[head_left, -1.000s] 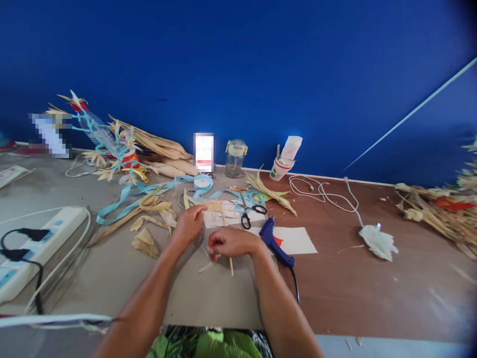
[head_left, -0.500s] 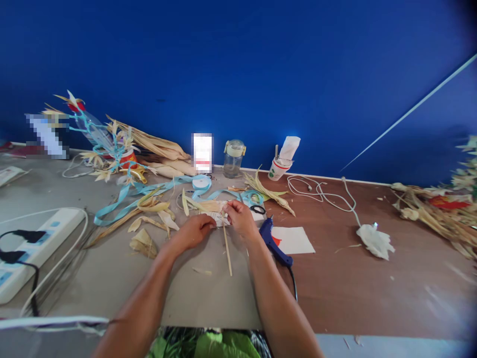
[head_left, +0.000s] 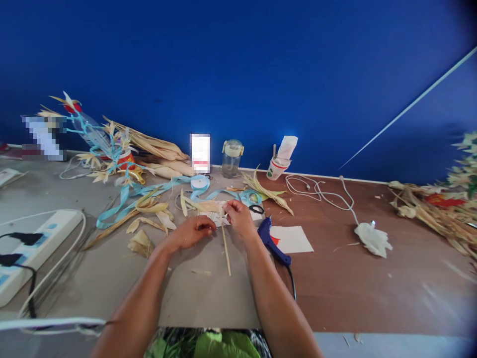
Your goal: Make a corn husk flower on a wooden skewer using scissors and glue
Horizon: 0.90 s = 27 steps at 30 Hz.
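My left hand point(head_left: 193, 232) rests on the grey mat point(head_left: 208, 293) with its fingers curled in; what they hold is too small to make out. My right hand point(head_left: 239, 217) pinches something at the top of a thin wooden stick point(head_left: 225, 248) that lies along the mat, right by a white card point(head_left: 215, 217). Dried corn husk pieces point(head_left: 149, 219) lie just left of my hands. A blue glue gun point(head_left: 274, 242) lies right beside my right wrist.
Light blue ribbon point(head_left: 122, 199) and its spool point(head_left: 200, 183) trail behind the hands. A glass jar point(head_left: 231, 158) and paper cup point(head_left: 278, 168) stand by the blue wall. A power strip point(head_left: 33, 248) sits at left, white cable point(head_left: 328, 194) and husk piles point(head_left: 439, 214) at right.
My right hand moved up from the near end of the stick to its top by the white card. My left hand slid slightly nearer and right. The view shifted a little.
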Each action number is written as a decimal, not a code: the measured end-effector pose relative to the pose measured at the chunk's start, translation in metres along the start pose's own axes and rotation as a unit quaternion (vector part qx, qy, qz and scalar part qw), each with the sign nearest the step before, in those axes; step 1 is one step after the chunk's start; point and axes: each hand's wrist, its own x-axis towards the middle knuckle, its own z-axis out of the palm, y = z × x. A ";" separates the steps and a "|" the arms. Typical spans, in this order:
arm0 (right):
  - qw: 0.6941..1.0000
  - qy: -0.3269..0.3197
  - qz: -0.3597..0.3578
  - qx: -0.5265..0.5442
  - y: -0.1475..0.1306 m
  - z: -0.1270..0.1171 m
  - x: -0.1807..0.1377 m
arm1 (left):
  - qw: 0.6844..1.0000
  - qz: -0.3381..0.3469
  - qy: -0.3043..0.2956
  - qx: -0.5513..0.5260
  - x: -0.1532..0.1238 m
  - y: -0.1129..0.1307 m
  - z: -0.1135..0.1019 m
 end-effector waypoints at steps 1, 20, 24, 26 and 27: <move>1.000 -0.001 0.003 0.007 0.000 0.000 0.000 | 1.000 0.004 -0.031 0.003 -0.001 0.000 0.000; 0.999 -0.013 -0.010 -0.044 0.006 0.002 0.001 | 0.997 -0.006 -0.066 0.048 -0.002 -0.005 0.001; 0.999 -0.017 -0.011 -0.044 0.007 0.003 0.001 | 0.998 -0.019 -0.058 0.020 -0.002 -0.010 0.001; 0.999 -0.018 -0.015 -0.047 0.007 0.003 0.001 | 0.998 -0.023 -0.061 0.009 -0.002 -0.011 0.001; 0.998 -0.018 -0.019 -0.049 0.007 0.003 0.001 | 0.998 -0.026 -0.057 0.005 -0.002 -0.011 0.001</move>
